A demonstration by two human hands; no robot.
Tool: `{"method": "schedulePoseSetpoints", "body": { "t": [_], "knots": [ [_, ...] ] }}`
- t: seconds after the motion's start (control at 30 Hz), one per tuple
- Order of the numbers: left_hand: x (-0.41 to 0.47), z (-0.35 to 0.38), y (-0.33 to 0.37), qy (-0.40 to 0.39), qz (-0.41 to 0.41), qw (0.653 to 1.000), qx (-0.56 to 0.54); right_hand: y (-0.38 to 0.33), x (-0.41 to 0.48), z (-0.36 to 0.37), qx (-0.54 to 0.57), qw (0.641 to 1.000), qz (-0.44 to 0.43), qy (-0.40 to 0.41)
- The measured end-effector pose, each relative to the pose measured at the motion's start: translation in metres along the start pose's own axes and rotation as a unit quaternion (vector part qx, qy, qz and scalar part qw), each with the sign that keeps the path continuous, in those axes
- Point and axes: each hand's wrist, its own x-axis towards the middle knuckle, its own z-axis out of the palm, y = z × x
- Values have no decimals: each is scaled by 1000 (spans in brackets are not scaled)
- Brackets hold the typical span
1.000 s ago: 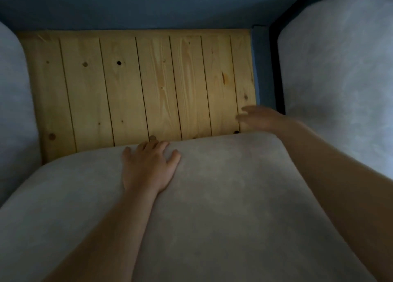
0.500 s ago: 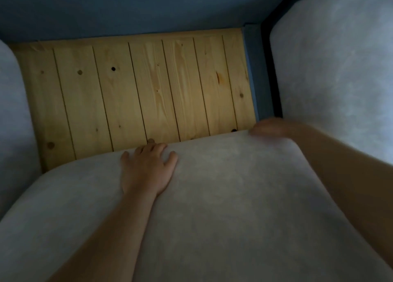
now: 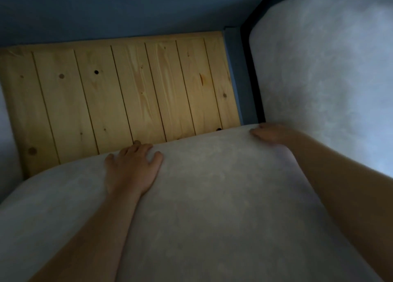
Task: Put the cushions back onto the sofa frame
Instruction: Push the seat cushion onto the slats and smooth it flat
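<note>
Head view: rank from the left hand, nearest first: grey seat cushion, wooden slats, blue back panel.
1. The grey seat cushion: under the left hand, touching it.
2. The wooden slats: just ahead of the hand.
3. The blue back panel: beyond the slats, farthest.

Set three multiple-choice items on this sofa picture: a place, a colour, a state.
1. The left hand rests: A) near the grey cushion's far edge; B) on a table; C) on a knee.
2. The sofa back is: A) red; B) blue; C) green.
3. The wooden slats are: A) fully covered; B) removed; C) partly bare.
A: palm lies by that edge. B: blue fabric above the slats. C: cushion covers only their near part.
</note>
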Motion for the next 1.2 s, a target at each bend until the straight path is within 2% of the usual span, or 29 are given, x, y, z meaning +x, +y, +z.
{"method": "schedulePoseSetpoints", "body": {
  "t": [0.03,0.1,0.17,0.23,0.27,0.3,0.37,0.4,0.47,0.53,0.57,0.63,0.67,0.73,0.77,0.83,0.9,0.93,1.0,1.07,1.13,1.17,1.2],
  "knots": [
    [0,0,1,0,-1,1000,0,2,-4,-4,28,999,-3,28],
    [-1,0,0,11,2,1000,4,6,-18,9,-34,995,-2,95],
    [-3,-1,1,12,8,1000,7,10,-30,22,-99,994,0,34],
    [-2,-3,2,3,6,1000,9,4,-27,5,-73,997,-3,-24],
    [-1,-4,2,1,5,1000,5,-1,-26,-7,-48,999,-9,-22],
    [-1,-5,2,1,3,1000,1,-4,-30,-13,-35,999,-33,17],
    [-3,-5,2,8,6,1000,0,-2,-55,10,-97,985,-93,112],
    [-4,-4,3,13,10,1000,5,0,-68,28,-128,980,-113,99],
    [-5,-4,3,8,11,1000,12,1,-68,29,-163,980,-110,-10],
    [-1,-6,2,-5,6,1000,5,-13,-57,-4,-97,991,-73,-47],
    [0,-6,2,-6,5,1000,2,-19,-59,-14,-78,993,-82,-17],
    [-1,-4,1,1,7,1000,2,-17,-78,7,-112,980,-139,90],
    [-3,-2,2,7,10,1000,5,-14,-92,25,-136,975,-149,88],
    [-4,-3,1,14,12,1000,8,-14,-97,37,-192,970,-152,11],
    [-4,-4,1,8,11,1000,4,-21,-90,28,-184,973,-140,-8],
    [-3,-6,2,3,11,1000,-2,-42,-87,3,-132,980,-143,42],
    [-4,-7,2,9,12,1000,-2,-54,-104,17,-132,959,-220,122],
    [-4,-6,2,9,12,1000,-2,-57,-118,35,-144,953,-247,103],
    [-5,-5,2,14,15,1000,1,-58,-123,56,-191,951,-243,3],
    [-2,-6,0,2,14,1000,-6,-68,-111,35,-126,970,-203,-37],
    [0,-4,0,-6,11,1000,-9,-73,-109,24,-65,978,-197,25],
    [-1,-3,0,-3,13,1000,-7,-70,-116,34,-82,970,-220,60],
    [-3,-2,1,2,16,1000,-6,-66,-125,46,-120,963,-235,56]
  ]
}}
